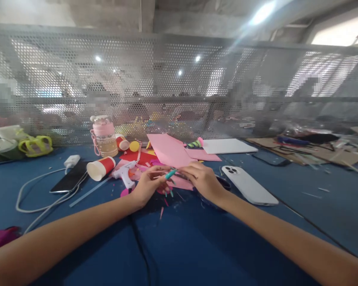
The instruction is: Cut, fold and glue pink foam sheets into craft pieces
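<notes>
Both hands meet over the middle of the blue table [179, 246]. My left hand [149, 183] has its thumb and fingers closed in a pinch, with long teal nails showing. Close against its fingertips, my right hand [205, 180] is also pinched. Whatever sits between the fingertips is too small or hidden to make out. Just behind the hands lies a pink paper sheet [168, 150]. A white hot glue gun [125, 175] rests left of my left hand. Beneath my right hand, a dark blue round object [223, 182] is partly covered.
Left are a paper cup [101, 168], a black phone [70, 177] with a white cable, and a pink bottle [104, 137]. Right are a white phone [249, 184], a white sheet [229, 145] and cardboard [274, 151]. A perforated metal screen [167, 79] stands behind.
</notes>
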